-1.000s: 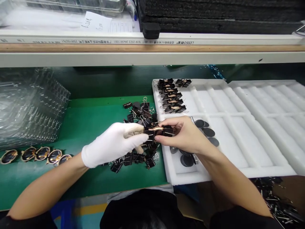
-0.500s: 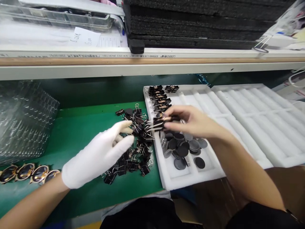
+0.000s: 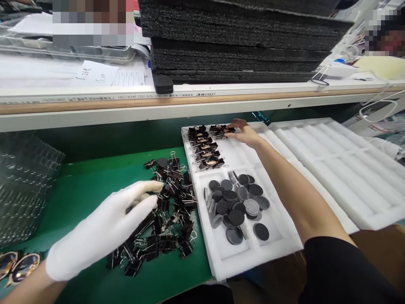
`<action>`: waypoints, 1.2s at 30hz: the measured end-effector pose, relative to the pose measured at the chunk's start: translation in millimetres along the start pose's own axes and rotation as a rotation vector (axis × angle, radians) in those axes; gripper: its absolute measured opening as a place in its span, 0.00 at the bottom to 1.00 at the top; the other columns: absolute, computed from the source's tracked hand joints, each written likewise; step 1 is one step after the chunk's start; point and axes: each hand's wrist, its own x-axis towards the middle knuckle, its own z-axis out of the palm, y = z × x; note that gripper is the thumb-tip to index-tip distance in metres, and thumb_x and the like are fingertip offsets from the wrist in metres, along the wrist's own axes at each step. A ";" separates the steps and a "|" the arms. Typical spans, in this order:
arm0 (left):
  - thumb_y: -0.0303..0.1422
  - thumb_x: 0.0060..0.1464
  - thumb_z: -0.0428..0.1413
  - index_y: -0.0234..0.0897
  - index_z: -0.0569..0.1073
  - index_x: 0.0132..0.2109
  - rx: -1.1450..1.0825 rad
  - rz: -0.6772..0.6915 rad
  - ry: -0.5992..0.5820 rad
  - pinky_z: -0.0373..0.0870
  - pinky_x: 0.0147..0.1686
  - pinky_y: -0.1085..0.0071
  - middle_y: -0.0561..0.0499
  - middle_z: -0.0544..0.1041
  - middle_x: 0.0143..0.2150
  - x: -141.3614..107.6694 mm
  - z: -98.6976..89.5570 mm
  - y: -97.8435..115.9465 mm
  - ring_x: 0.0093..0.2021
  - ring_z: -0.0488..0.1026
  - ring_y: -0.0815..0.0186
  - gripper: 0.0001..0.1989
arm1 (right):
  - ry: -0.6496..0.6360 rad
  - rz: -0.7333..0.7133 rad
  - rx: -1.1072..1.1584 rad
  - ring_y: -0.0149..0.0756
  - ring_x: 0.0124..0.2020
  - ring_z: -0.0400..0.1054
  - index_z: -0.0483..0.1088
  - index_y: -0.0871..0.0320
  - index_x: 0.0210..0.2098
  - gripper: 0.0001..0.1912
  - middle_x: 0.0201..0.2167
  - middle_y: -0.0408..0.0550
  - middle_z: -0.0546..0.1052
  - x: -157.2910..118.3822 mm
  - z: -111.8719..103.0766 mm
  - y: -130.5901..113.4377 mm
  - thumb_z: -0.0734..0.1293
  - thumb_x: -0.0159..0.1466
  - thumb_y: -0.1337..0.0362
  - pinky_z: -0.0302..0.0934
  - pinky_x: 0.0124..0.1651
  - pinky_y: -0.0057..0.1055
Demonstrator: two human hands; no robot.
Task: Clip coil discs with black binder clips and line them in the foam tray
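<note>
Head view: shelf (image 3: pixel 177 110) behind bench (image 3: pixel 85 181); clear boxes (image 3: pixel 27 194) left; two trays (image 3: pixel 259 261) right; two sunglass lenses (image 3: pixel 25 267) lower left; heaped clips (image 3: pixel 152 248), discs (image 3: pixel 236 216) overlap, uncounted; left hand (image 3: pixel 160 194) gloved, fingers and thumb apart, beside clips; right hand (image 3: pixel 231 130) at clipped part (image 3: pixel 217 131), far compartment, nearer tray; cannot tell whether pinching.

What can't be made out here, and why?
White-gloved left hand, head view: some fingers hidden by the hand itself.
Bare right hand, head view: grip on black metal binder clips too small to tell.
Gold-framed sunglasses, head view: cut off by left edge.
</note>
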 end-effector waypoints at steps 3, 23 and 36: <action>0.56 0.66 0.47 0.57 0.72 0.62 0.009 -0.002 -0.015 0.76 0.56 0.61 0.55 0.81 0.57 1.5 0.5 -2.5 0.55 0.79 0.57 0.24 | -0.007 -0.018 0.000 0.55 0.69 0.60 0.78 0.56 0.40 0.18 0.67 0.58 0.65 4.6 4.0 12.0 0.79 0.52 0.59 0.55 0.72 0.45; 0.54 0.67 0.47 0.61 0.71 0.63 0.045 0.076 -0.025 0.77 0.56 0.65 0.60 0.76 0.63 3.0 -1.3 -1.3 0.60 0.76 0.58 0.22 | 0.026 -0.147 -0.130 0.57 0.67 0.61 0.69 0.54 0.42 0.25 0.60 0.59 0.69 -9.3 8.8 10.4 0.77 0.50 0.51 0.58 0.68 0.52; 0.50 0.68 0.45 0.49 0.75 0.59 0.365 -0.122 0.325 0.72 0.56 0.63 0.53 0.80 0.58 -88.5 -48.7 -61.8 0.54 0.79 0.56 0.22 | -0.582 -0.072 -0.399 0.55 0.34 0.76 0.79 0.47 0.33 0.18 0.34 0.57 0.82 -111.9 -56.4 -56.1 0.72 0.55 0.41 0.68 0.38 0.52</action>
